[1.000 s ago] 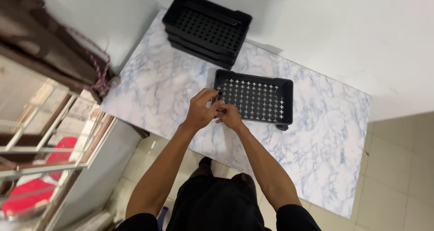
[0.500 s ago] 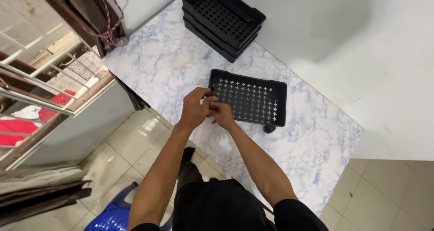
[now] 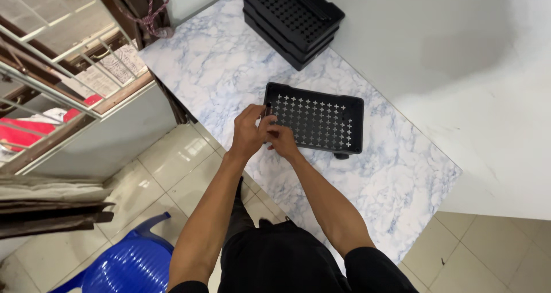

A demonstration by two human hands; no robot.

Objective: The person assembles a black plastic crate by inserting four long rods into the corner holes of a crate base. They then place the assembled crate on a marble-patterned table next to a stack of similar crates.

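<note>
A black perforated plastic tray (image 3: 321, 121) lies upside down on the marble-patterned table (image 3: 396, 178); a small black wheel (image 3: 342, 155) shows under its near right edge. My left hand (image 3: 251, 131) and my right hand (image 3: 283, 141) meet at the tray's near left corner, fingers pinched on something small and dark that I cannot make out. Both hands touch the tray's rim there.
A stack of similar black trays (image 3: 293, 14) stands at the table's far end by the white wall. A metal window grille (image 3: 51, 63) is to the left, a blue plastic chair (image 3: 129, 264) on the tiled floor below.
The view has shifted; my hands stay together at the tray's near left corner, with the tray in the same place on the table.
</note>
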